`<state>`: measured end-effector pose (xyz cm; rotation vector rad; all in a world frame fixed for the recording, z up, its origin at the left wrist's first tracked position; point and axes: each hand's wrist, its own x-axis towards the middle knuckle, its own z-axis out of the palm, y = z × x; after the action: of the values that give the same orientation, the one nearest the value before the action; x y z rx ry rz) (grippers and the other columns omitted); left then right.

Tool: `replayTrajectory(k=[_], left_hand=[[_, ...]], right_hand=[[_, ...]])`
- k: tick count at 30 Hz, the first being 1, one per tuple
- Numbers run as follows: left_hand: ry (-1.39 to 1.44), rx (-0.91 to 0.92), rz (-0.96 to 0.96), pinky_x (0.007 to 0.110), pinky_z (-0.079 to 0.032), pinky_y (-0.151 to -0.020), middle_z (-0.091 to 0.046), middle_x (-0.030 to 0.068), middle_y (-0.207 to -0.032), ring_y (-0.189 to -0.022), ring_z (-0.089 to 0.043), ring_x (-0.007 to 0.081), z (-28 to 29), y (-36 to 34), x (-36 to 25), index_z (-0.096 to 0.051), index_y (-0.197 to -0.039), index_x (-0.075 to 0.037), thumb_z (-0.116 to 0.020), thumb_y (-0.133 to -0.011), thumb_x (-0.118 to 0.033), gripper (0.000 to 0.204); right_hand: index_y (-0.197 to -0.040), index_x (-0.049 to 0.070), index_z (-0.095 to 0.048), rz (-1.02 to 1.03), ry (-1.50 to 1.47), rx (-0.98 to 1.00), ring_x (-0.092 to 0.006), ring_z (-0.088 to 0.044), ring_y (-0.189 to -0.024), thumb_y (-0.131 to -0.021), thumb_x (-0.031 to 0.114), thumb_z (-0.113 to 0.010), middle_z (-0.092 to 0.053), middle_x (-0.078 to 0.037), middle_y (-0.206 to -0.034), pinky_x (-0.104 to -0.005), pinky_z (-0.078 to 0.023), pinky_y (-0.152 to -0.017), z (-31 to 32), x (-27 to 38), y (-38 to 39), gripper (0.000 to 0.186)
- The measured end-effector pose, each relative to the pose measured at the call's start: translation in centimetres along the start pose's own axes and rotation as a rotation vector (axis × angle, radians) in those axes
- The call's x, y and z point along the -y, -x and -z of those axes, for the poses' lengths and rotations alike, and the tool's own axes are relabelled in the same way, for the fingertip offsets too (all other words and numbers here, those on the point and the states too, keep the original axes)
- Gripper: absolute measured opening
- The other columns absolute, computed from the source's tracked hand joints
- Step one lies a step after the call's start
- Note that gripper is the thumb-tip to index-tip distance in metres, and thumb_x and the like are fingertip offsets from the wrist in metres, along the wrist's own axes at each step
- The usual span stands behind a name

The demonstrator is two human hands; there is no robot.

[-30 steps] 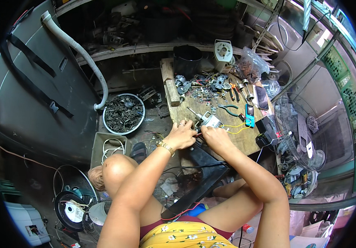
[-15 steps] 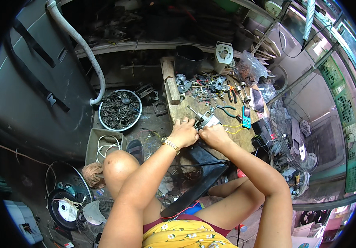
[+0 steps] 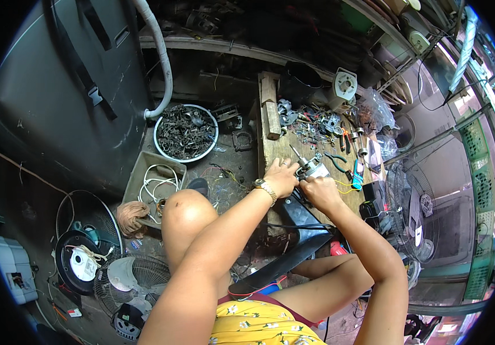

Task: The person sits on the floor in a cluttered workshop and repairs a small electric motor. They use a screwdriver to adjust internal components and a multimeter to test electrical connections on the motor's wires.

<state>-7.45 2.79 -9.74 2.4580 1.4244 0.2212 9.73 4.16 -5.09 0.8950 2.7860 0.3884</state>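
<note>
At the near edge of the wooden workbench [image 3: 270, 155], a small electric fan motor [image 3: 317, 169] with a silver body sits between my hands, its thin shaft tilted up to the left. My left hand [image 3: 282, 177] curls its fingers around the motor's left side. Closed against the near side is my right hand [image 3: 321, 192]; its fingertips are hidden. Below them a black fan stand [image 3: 285, 265] slants from my lap up toward the bench. Right of the motor lie dark-handled pliers [image 3: 336, 162] and a teal clamp-like tool or meter [image 3: 358, 175], with yellow wires nearby.
Loose screws and metal parts [image 3: 316, 125] cover the far bench, beside orange-handled pliers [image 3: 345, 141] and a phone [image 3: 374, 155]. A basin of dark scraps [image 3: 158, 141] and a bin with white cable [image 3: 129, 187] stand left on the floor. Fan grilles [image 3: 414, 207] lean at right.
The view has turned left, so the bench and hands appear farther right. Both hands stay on the motor, with only slight finger movement.
</note>
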Motion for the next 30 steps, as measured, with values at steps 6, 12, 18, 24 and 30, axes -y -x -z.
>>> replayTrajectory(k=[6, 12, 18, 24, 30], left_hand=[[0.057, -0.035, 0.026, 0.055, -0.035, -0.098, -0.049, 0.0109, -0.131, -0.123, -0.048, 0.0327, 0.5, 0.4, -0.3, -0.070, -0.108, -0.019, -0.056, -0.085, -0.015, 0.028], [0.451, -0.067, 0.448, 0.046, -0.051, -0.085, -0.069, 0.0195, -0.101, -0.099, -0.065, 0.0363, 1.2, 2.4, 1.1, -0.067, -0.103, -0.008, -0.055, -0.083, -0.012, 0.025], [0.740, -0.141, 0.669, 0.044, -0.052, -0.084, -0.071, 0.0157, -0.099, -0.097, -0.067, 0.0327, -4.2, 5.2, -0.4, -0.069, -0.100, -0.009, -0.065, -0.081, -0.019, 0.022], [0.880, -0.125, 0.735, 0.043, -0.053, -0.085, -0.071, 0.0146, -0.098, -0.095, -0.068, 0.0337, -4.5, 6.5, -2.3, -0.072, -0.101, -0.013, -0.069, -0.082, -0.023, 0.022], [1.132, -0.118, 0.781, 0.032, -0.053, -0.059, -0.072, 0.0068, -0.071, -0.059, -0.068, 0.0157, -5.7, 5.6, -2.0, -0.071, -0.096, -0.005, -0.063, -0.088, -0.018, 0.017]], right_hand=[[-0.078, 0.012, -0.064, -0.044, 0.011, 0.028, -0.0248, -0.068, -0.062, -0.081, 0.015, -0.058, -0.065, -0.008, -0.069, -0.0375, -0.052, -0.052, -0.5, 0.6, 0.4, 0.008], [-0.078, 0.012, -0.065, -0.010, 0.008, 0.074, -0.0259, -0.069, -0.062, -0.080, 0.014, -0.058, -0.066, -0.010, -0.067, -0.0380, -0.053, -0.053, -1.0, 0.8, 0.0, 0.008], [-0.078, 0.013, -0.068, -0.137, -0.075, 0.108, -0.0284, -0.069, -0.066, -0.079, 0.012, -0.058, -0.067, -0.012, -0.068, -0.0405, -0.053, -0.056, 0.1, 1.2, -1.9, 0.010], [-0.077, 0.012, -0.069, -0.082, -0.013, 0.128, -0.0309, -0.069, -0.065, -0.078, 0.012, -0.059, -0.067, -0.014, -0.067, -0.0421, -0.054, -0.056, 0.3, 0.5, -2.8, 0.010], [-0.086, 0.014, -0.070, -0.100, -0.110, 0.091, -0.0317, -0.069, -0.066, -0.078, 0.011, -0.058, -0.067, -0.015, -0.069, -0.0433, -0.054, -0.058, -0.4, 1.4, -2.2, 0.015]])
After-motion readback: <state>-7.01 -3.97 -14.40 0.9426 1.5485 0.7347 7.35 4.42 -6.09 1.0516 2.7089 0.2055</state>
